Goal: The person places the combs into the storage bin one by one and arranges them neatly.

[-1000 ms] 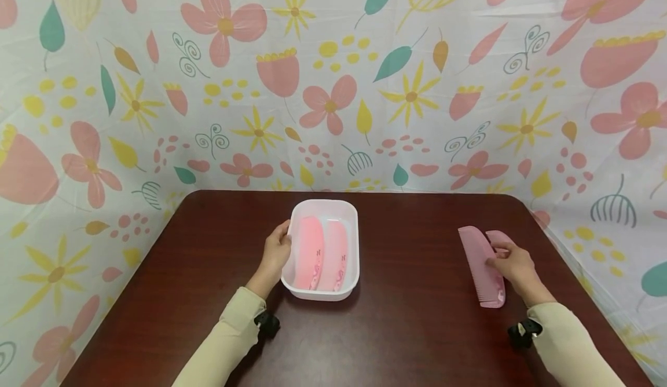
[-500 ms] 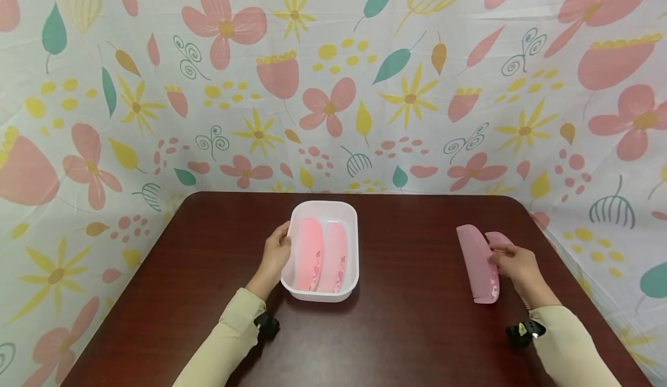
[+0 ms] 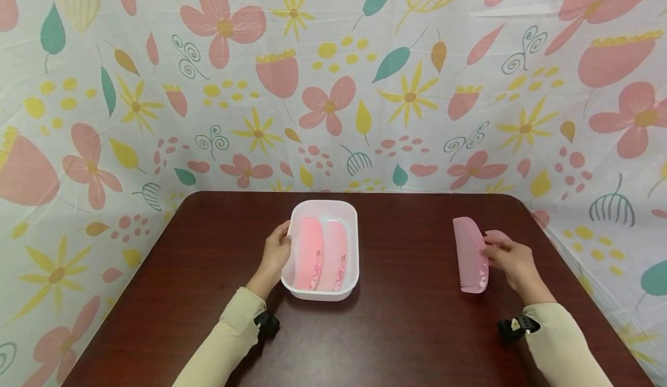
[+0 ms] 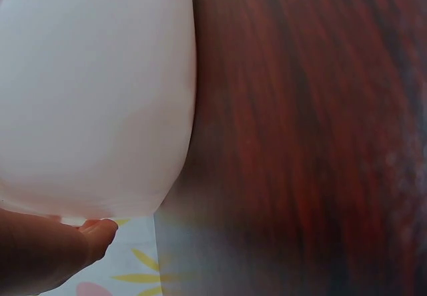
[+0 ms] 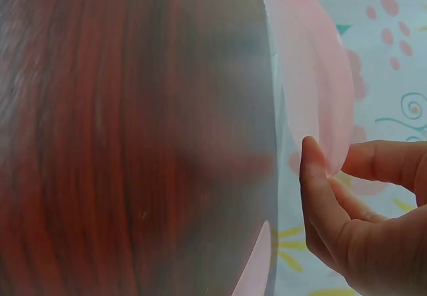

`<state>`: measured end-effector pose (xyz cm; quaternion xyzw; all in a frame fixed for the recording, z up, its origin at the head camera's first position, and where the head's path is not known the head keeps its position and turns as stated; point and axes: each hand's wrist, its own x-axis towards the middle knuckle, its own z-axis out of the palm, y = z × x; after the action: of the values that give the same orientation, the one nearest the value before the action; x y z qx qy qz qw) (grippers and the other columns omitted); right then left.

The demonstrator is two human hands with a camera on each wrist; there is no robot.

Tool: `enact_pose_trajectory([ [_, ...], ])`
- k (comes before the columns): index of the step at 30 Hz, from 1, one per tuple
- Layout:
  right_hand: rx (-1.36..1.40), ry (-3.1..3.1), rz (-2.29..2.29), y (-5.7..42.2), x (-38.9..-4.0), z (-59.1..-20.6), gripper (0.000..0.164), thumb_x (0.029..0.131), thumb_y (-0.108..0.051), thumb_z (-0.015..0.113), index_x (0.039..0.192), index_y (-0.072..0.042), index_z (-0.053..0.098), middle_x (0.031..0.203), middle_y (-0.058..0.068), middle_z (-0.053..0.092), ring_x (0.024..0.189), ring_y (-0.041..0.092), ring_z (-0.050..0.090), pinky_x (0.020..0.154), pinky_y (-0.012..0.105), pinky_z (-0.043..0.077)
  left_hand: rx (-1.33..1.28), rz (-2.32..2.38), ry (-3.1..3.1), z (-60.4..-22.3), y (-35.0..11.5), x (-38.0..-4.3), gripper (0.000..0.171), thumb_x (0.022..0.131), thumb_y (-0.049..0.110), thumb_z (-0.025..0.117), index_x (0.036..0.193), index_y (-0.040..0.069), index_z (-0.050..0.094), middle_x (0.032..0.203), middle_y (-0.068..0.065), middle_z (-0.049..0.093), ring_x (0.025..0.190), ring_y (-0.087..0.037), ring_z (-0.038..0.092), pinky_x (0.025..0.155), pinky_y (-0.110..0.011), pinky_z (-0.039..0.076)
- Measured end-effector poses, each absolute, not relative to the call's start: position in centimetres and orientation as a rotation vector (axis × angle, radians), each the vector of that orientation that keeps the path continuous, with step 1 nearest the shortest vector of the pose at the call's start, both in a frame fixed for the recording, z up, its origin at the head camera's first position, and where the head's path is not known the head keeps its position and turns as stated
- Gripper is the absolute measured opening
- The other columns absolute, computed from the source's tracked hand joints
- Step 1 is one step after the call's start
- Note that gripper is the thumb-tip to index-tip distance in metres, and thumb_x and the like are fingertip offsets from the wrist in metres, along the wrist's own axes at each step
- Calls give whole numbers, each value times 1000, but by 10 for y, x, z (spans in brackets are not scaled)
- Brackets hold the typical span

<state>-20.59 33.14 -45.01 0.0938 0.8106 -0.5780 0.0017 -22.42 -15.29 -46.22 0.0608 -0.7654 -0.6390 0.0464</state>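
In the head view my left hand (image 3: pixel 273 254) grips the left rim of a white plastic tub (image 3: pixel 320 297). Inside it lie two pink combs side by side, a deeper pink comb (image 3: pixel 310 254) at left and a paler comb (image 3: pixel 336 256) at right, both with small printed patterns. At the right of the table, my right hand (image 3: pixel 513 262) pinches a pink comb (image 3: pixel 471 256) by its curved back, teeth facing left. The right wrist view shows thumb and fingers on that comb's end (image 5: pixel 330 83). Another pink comb (image 3: pixel 497 234) is mostly hidden behind the right hand.
A dark red-brown wooden table (image 3: pixel 406 317) carries everything. Behind it and at both sides hangs a white cloth (image 3: pixel 333 33) with flowers and leaves. Each wrist bears a small black camera, such as the left camera (image 3: pixel 268 324).
The pinched comb has moved left and slightly toward the back with my right hand, turning a little more upright. My left hand and the tub stay in place.
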Motion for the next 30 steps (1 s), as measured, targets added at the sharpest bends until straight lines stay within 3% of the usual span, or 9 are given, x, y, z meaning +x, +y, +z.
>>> enact_pose_trajectory([
  [2, 288, 2529, -1853, 328, -206, -448, 54, 93, -5, 60, 135, 19, 36, 89, -14, 59, 74, -3, 60, 68, 19, 56, 178, -1947, -2337, -463, -153, -224, 46, 98, -2, 39, 143, -4, 39, 141, -27, 44, 129, -38, 43, 108, -47, 36],
  [5, 267, 2518, -1884, 320, -207, -445, 54, 92, -4, 61, 134, 20, 37, 90, -10, 59, 74, -2, 61, 68, 19, 56, 177, -1942, -2331, -463, -153, -225, 45, 98, -3, 39, 143, -4, 39, 140, -27, 45, 127, -38, 44, 107, -47, 37],
  [13, 214, 2567, -1880, 304, -213, -443, 50, 93, -6, 59, 133, 19, 42, 112, 20, 54, 76, -2, 61, 70, 18, 55, 182, -1957, -2320, -465, -154, -227, 46, 98, -2, 40, 143, -3, 40, 141, -25, 45, 129, -35, 43, 108, -46, 36],
  [15, 206, 2567, -1878, 302, -213, -443, 50, 93, -5, 59, 133, 18, 41, 111, 18, 55, 77, -3, 60, 70, 18, 55, 183, -1953, -2326, -465, -153, -226, 45, 98, -2, 39, 143, -4, 40, 140, -26, 45, 129, -36, 44, 108, -46, 36],
  [21, 149, 2523, -1923, 298, -215, -442, 49, 92, 0, 58, 133, 20, 40, 96, -3, 61, 77, -2, 60, 69, 18, 55, 193, -1943, -2333, -465, -152, -224, 45, 97, -4, 39, 142, -4, 40, 138, -27, 46, 127, -38, 45, 107, -47, 37],
  [30, 155, 2481, -1944, 291, -218, -438, 51, 92, 0, 59, 135, 19, 39, 102, 4, 61, 79, -2, 60, 71, 19, 56, 197, -1942, -2331, -465, -153, -226, 45, 97, -4, 39, 143, -4, 40, 138, -27, 46, 127, -37, 45, 107, -47, 38],
])
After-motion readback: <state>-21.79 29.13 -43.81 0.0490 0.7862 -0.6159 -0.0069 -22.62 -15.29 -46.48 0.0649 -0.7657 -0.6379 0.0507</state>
